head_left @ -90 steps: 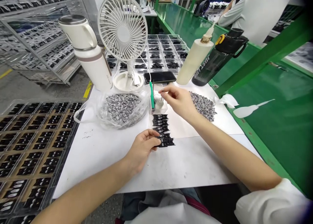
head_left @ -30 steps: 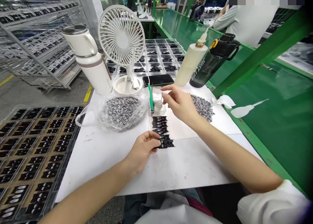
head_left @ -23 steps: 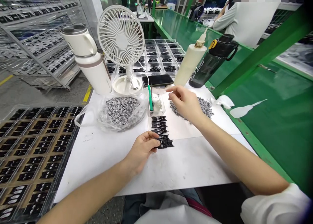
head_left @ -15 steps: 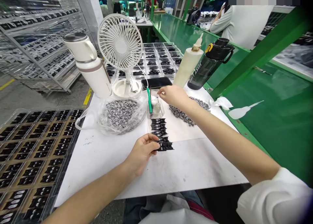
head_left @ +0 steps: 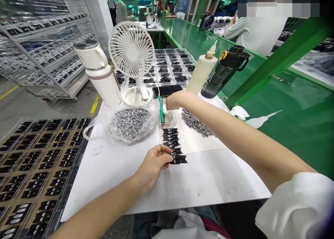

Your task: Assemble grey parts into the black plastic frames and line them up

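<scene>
My left hand (head_left: 156,162) pinches the left end of a black plastic part (head_left: 180,159) at the near end of a column of similar parts (head_left: 171,137) on the white table. Pale oval pieces sit on several of these. My right hand (head_left: 175,100) reaches over a small clear tray (head_left: 171,123) behind the column. Its fingers are closed and point down into the tray; whatever they hold is hidden. In the tray are a green-handled tool (head_left: 161,110) and a small glass bottle (head_left: 169,117). A pile of small grey pieces (head_left: 197,122) lies below my right forearm.
A plastic bag of grey pieces (head_left: 132,126) lies left of the column. Behind stand a white flask (head_left: 101,79), a fan (head_left: 132,53), a phone (head_left: 167,90), a squeeze bottle (head_left: 201,73) and a dark water bottle (head_left: 223,73). Trays of black parts (head_left: 39,162) fill the left side.
My right hand has lowered slightly into the small tray, its fingers now dipping beside the glass bottle. My left hand keeps its pinch on the black part. The whole view has shifted a little.
</scene>
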### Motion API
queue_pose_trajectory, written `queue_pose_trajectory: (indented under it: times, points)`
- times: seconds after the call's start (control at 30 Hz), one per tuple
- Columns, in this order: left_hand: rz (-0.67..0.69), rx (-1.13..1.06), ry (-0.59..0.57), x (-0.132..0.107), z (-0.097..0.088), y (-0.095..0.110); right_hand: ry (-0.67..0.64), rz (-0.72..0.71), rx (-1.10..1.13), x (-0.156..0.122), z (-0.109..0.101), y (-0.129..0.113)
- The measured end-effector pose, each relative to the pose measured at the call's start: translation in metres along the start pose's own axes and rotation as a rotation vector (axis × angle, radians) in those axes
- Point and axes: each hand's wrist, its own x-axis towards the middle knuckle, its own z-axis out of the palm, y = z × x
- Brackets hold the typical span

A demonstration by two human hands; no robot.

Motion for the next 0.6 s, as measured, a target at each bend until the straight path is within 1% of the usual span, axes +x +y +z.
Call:
queue_pose_trajectory:
  times: [0.07,0.1,0.13,0.17,0.3,0.37,0.47,0.6]
  points:
    - [0.005,-0.002,-0.003,0.0,0.0,0.0,-0.106,0.021,-0.016,-0.002,-0.002,0.0]
    - [0.006,-0.003,-0.004,0.001,0.0,-0.001,-0.128,0.028,-0.021,-0.003,-0.002,0.0]
    - [0.006,-0.003,-0.003,0.001,0.0,-0.001,-0.121,0.032,-0.025,-0.005,-0.002,0.001]
    - [0.006,-0.001,-0.001,0.001,0.0,-0.001,-0.09,0.035,-0.028,-0.007,-0.001,0.002]
    - [0.001,0.007,0.003,0.001,0.0,-0.002,0.096,0.019,-0.033,-0.016,0.003,0.012]
    - [0.002,0.008,0.0,0.001,0.0,-0.002,0.152,0.0,-0.026,-0.018,0.008,0.017]
    - [0.009,0.008,-0.004,0.001,-0.001,-0.002,0.208,-0.016,-0.019,-0.018,0.015,0.02]
    - [0.012,0.014,-0.011,0.001,-0.001,-0.003,0.221,0.006,-0.036,-0.013,0.02,0.015]
